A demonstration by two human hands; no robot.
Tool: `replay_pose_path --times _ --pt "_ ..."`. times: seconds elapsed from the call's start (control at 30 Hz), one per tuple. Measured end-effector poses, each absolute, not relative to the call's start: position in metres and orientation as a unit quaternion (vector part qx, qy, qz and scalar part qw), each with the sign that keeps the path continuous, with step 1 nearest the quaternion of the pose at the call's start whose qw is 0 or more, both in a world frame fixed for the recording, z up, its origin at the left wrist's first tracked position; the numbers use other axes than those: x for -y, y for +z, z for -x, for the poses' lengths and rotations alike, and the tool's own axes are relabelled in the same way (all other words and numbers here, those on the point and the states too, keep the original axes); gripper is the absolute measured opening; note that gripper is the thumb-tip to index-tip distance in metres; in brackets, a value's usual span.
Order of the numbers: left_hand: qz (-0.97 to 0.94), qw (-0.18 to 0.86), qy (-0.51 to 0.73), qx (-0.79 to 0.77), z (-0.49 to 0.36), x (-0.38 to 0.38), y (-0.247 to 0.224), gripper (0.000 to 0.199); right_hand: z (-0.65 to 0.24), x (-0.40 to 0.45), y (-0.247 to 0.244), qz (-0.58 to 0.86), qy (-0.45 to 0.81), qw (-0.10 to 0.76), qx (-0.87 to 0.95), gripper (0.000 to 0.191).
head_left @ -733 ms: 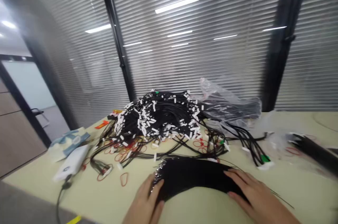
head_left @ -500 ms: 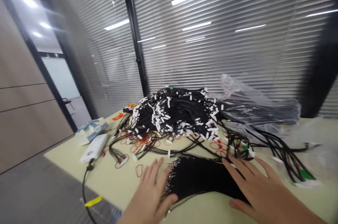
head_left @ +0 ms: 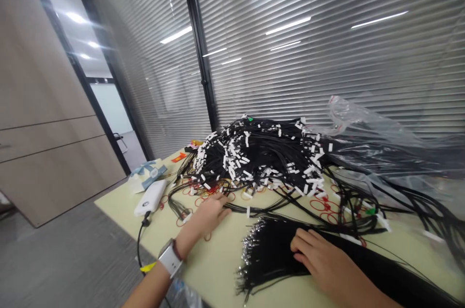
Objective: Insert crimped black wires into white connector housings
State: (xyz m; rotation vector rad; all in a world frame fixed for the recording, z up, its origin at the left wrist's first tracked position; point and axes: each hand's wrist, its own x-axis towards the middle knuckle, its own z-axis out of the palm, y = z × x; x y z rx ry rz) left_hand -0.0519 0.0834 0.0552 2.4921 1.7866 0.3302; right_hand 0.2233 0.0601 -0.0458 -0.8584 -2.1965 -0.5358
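Note:
A flat bundle of black wires (head_left: 271,250) with shiny metal ends fanned out on its left side lies at the front of the table. My right hand (head_left: 319,254) rests on the middle of this bundle, fingers curled down and thumb pressed in on the wires. To the left, my left hand (head_left: 214,208), with a watch (head_left: 170,258) on its wrist, reaches toward the red rubber bands (head_left: 203,200) and loose black cables. Its fingers are partly bent and somewhat apart, with nothing visible in them. Behind is a large heap of black cables (head_left: 269,148) with white connectors.
Clear plastic bags (head_left: 381,133) with black cables lie at the right. A white power bank (head_left: 150,197) with a plugged-in black cord and a tissue pack (head_left: 145,175) sit near the table's (head_left: 119,201) left edge. A blind-covered glass wall stands behind.
My left hand has left the metal ends and moved up and left toward the rubber bands. My right hand, flat before, has curled onto the wires. The view has turned slightly left.

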Motion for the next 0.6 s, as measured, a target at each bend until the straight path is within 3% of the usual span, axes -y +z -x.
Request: replay_pose_path --times 0.13,0.3,0.6 --pt "-0.81 0.096 0.136 -0.563 0.036 -0.097 0.045 0.042 -0.209 -0.062 -0.039 0.347 -0.167 0.354 0.852 0.025" --pt "-0.807 0.2 0.155 -0.533 0.021 -0.12 0.036 0.027 -0.183 -0.063 -0.034 0.38 -0.063 0.323 0.864 0.01" --pt "-0.767 0.314 0.177 -0.531 0.012 -0.128 0.041 0.028 -0.186 -0.034 -0.019 0.463 0.145 0.359 0.798 0.021"
